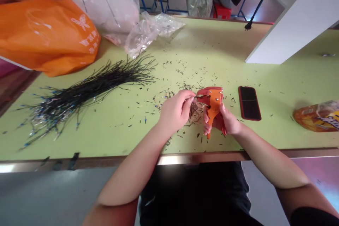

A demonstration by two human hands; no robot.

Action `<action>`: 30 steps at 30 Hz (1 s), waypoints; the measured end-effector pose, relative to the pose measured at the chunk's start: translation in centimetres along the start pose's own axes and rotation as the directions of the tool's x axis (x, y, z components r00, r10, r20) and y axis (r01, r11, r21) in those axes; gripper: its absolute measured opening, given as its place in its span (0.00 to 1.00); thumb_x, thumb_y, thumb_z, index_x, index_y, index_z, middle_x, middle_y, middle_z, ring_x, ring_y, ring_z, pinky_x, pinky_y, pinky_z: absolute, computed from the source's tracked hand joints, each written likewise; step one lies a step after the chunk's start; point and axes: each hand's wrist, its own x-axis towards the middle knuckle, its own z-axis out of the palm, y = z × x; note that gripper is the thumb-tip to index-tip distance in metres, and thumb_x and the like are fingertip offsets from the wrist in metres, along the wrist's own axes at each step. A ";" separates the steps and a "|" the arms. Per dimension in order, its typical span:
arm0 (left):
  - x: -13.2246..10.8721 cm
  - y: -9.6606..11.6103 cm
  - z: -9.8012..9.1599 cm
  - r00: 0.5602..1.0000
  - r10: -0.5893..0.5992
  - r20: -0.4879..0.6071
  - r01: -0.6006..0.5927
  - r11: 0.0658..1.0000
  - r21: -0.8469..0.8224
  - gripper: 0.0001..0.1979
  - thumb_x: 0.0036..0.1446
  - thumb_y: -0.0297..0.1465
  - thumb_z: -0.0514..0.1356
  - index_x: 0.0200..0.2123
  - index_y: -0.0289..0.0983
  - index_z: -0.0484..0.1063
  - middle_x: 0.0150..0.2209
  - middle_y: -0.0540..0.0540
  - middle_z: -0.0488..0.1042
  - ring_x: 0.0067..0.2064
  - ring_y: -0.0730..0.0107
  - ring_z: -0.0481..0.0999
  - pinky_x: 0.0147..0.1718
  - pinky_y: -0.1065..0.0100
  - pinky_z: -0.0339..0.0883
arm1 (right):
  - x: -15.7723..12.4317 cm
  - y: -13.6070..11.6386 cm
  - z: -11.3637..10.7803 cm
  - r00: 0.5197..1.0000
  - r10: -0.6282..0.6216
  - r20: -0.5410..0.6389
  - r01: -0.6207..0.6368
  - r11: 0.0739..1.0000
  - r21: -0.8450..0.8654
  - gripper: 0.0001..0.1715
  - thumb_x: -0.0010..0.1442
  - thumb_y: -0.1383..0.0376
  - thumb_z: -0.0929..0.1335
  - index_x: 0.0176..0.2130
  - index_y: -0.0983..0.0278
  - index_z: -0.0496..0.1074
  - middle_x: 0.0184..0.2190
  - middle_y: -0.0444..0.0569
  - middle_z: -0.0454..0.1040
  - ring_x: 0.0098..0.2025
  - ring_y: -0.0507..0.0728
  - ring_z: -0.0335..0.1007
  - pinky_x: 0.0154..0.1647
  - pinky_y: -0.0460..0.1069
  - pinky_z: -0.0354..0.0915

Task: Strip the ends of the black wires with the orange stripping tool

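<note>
Left hand [174, 111] pinching a wire [200, 96], right hand [221, 122] gripping an orange wire stripper [215, 99]

stripper [215, 105]: smooth orange plastic with a slight gloss, small metal rivets
wires [90, 90]: matt black plastic sheath, shiny metal ends, some blue plastic at the tips
offcuts [185, 86]: bits of matt black sheath
table [212, 53]: smooth pale green laminate, low sheen
table edge [201, 156]: glossy polished metal strip
orange bag [45, 31]: thin glossy plastic
clear bags [143, 35]: thin crinkled clear plastic, shiny
phone [249, 103]: glossy black glass, red case that looks like plastic
packet [317, 116]: shiny printed plastic film
stool [221, 11]: red plastic
</note>
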 end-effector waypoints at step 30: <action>0.6 0.7 -0.9 0.990 -0.114 0.080 0.100 0.982 0.160 0.09 0.71 0.26 0.53 0.42 0.41 0.73 0.33 0.50 0.82 0.29 0.70 0.76 0.30 0.67 0.61 | 1.1 2.0 2.1 0.944 -0.135 -0.301 0.053 0.962 -0.266 0.40 0.62 0.28 0.66 0.25 0.58 0.66 0.14 0.36 0.56 0.14 0.50 0.53 0.15 0.48 0.57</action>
